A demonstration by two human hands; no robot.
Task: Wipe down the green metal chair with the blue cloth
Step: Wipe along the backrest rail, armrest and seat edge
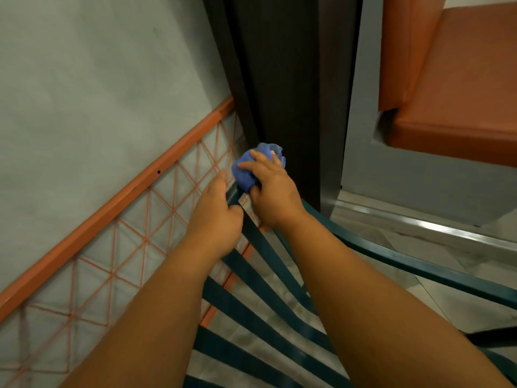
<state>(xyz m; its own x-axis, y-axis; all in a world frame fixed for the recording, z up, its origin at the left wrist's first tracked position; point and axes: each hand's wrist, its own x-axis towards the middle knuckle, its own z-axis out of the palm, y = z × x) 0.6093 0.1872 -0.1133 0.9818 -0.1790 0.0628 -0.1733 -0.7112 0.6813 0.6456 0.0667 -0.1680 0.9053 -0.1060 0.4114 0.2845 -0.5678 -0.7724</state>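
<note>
The green metal chair [260, 298] fills the lower middle, its dark green slats running toward me and a curved rail sweeping off to the right. My right hand [272, 191] holds the bunched blue cloth [246, 173] pressed on the chair's far corner. My left hand [216, 217] grips the chair's frame just left of that corner, fingers wrapped round the metal. Both forearms cover part of the slats.
An orange metal frame with wire mesh [112, 208] leans against the pale wall on the left. A dark post [282, 88] stands right behind the cloth. An orange padded seat [453, 88] is at the upper right, with a metal floor strip [419, 222] below it.
</note>
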